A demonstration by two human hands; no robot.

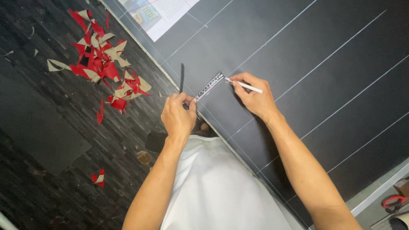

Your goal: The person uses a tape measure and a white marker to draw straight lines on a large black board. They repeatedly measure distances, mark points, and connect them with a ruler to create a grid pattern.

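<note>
- I see the small ruler (209,87) lying flat on the black sheet (324,85), near the sheet's left edge, running diagonally from my lower left toward the upper right
- My left hand (179,115) is curled in a loose fist, with thumb and fingers pressed together on the ruler's lower end, pinning it to the sheet right at the edge
- My right hand (253,100) pinches a thin white marking pencil (245,86) between thumb and forefinger; its tip touches the sheet just beside the ruler's upper end
- The black sheet covers the surface and carries several pale straight lines drawn across it, roughly parallel and spaced apart
- A short black strip (182,77) lies on the sheet just above my left hand, close to the ruler but apart from it
- A printed paper (159,15) rests at the far top of the sheet
- Below my forearms I see my white garment (217,187)
- To the left, on the dark floor (51,140), a scatter of red and tan offcuts (102,64) lies well apart from the sheet, with one small red scrap (99,177) further down
- At the lower right corner, past the surface's pale rim, sits a red tool (394,201); I cannot tell what kind
</note>
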